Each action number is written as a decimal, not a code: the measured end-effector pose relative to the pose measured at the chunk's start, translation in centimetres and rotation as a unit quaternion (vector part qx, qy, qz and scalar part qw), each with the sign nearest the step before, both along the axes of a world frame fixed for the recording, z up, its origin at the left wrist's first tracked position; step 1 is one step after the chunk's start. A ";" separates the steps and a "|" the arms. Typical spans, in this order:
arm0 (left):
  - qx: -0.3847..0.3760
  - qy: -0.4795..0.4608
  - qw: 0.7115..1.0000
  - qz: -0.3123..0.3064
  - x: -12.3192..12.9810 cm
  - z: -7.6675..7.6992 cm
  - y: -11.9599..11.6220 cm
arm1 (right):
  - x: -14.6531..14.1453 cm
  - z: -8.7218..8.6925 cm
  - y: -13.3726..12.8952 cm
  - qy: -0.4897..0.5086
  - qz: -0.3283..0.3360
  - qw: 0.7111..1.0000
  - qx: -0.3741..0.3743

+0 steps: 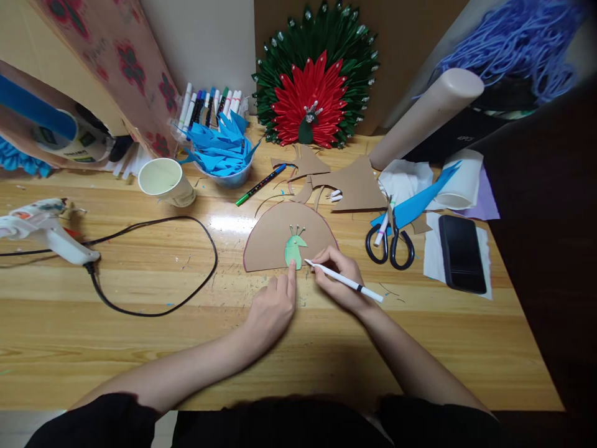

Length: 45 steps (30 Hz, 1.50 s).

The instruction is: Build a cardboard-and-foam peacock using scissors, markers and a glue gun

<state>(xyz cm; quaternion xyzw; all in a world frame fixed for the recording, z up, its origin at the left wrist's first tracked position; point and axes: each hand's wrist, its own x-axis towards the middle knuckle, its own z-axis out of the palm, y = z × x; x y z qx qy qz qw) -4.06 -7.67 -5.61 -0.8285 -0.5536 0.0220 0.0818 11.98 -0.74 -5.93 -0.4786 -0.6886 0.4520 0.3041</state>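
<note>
A half-round piece of brown cardboard (265,233) with a dark outlined curved edge lies flat in the middle of the table. On it sits a green paper bird cutout (292,249) with a small beak and several thin crest stalks. My left hand (275,308) presses the cutout's lower edge with a stretched index finger, the other fingers curled, holding nothing. Pinched in my right hand (342,280) is a white marker (342,278) with a dark band. Its tip points left, close to the cutout's lower right side; whether it touches the cardboard I cannot tell.
Black-handled scissors (395,246), a phone (461,254) and cardboard scraps (354,183) lie to the right and behind. A glue gun (60,233) with a looping cable, a paper cup (166,182) and a bowl of blue strips (228,178) stand left. Behind is a green-red peacock craft (317,93).
</note>
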 end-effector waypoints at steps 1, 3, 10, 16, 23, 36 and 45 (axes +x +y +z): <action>-0.007 -0.005 1.000 0.002 0.0 0.0 0.0 | 0.0 0.0 0.0 -0.017 0.005 1.000 0.008; -0.021 -0.015 1.000 0.005 0.0 0.1 0.1 | 0.0 0.0 0.0 -0.045 0.015 0.999 0.022; -0.029 -0.021 0.999 0.004 0.0 0.1 0.1 | -0.1 0.3 0.2 -0.072 0.030 0.996 0.047; -0.026 -0.024 0.999 -0.002 -0.1 0.0 0.1 | -0.1 0.6 0.2 -0.077 0.036 0.996 0.041; -0.039 -0.029 0.999 0.005 0.0 0.2 0.2 | -0.2 0.5 0.2 -0.082 0.029 0.995 0.039; -0.065 -0.023 0.998 0.001 -0.2 0.3 0.3 | 0.1 -0.2 0.3 0.017 0.004 1.000 -0.018; -0.103 -0.020 0.994 0.008 -0.3 0.5 0.6 | 0.1 -0.2 0.4 0.042 0.006 0.999 -0.018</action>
